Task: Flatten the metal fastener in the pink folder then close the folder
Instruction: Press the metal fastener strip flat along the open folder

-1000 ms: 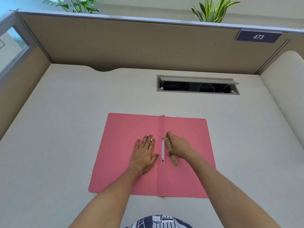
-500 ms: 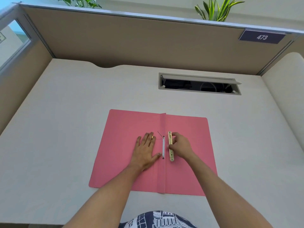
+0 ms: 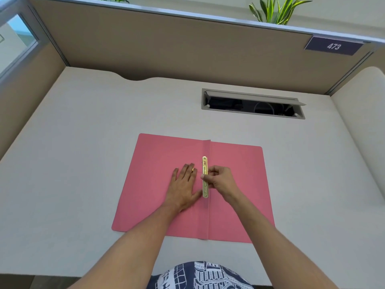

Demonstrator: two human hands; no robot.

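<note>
Brass fastener bar [image 3: 205, 177] lies along open pink folder's [image 3: 235, 163] spine; right hand [image 3: 221, 180] apparently pinches it, left hand [image 3: 183, 187] spread flat

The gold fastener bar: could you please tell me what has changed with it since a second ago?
The right hand moved the gold bar left, from the right flap onto the spine, straightening it and covering the white strip. The left hand stayed flat on the open pink folder.

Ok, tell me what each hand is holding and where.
Right hand pinches the gold metal bar at its middle, over the pink folder spine. Left hand holds nothing, pressed flat.
</note>
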